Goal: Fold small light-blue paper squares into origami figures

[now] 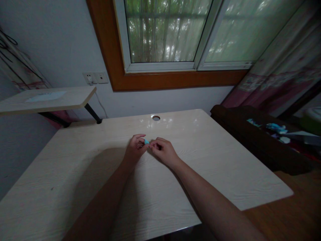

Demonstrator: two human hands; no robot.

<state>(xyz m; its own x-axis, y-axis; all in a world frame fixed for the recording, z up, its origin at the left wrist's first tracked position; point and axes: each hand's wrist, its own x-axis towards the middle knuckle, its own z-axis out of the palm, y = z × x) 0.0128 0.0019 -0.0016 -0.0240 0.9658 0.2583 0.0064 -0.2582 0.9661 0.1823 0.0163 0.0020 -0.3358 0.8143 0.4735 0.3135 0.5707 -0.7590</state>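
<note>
A small light-blue piece point(146, 142), perhaps folded paper, is held just above the desk near its far middle. My left hand point(136, 146) pinches it between thumb and fingers, the other fingers curled loosely. From the right, my right hand point(162, 149) meets it with closed thumb and index finger at its near edge. Both sets of fingertips almost touch, and they cover most of the piece, so its full shape is hidden.
Beneath the hands spreads a pale wood-grain desk point(215, 160) with a round cable hole point(156, 118) near the back edge. A raised shelf point(72, 95) bearing a sheet of paper point(46, 96) stands at left. Past the right edge is a dark brown piece of furniture point(233, 130) with assorted items.
</note>
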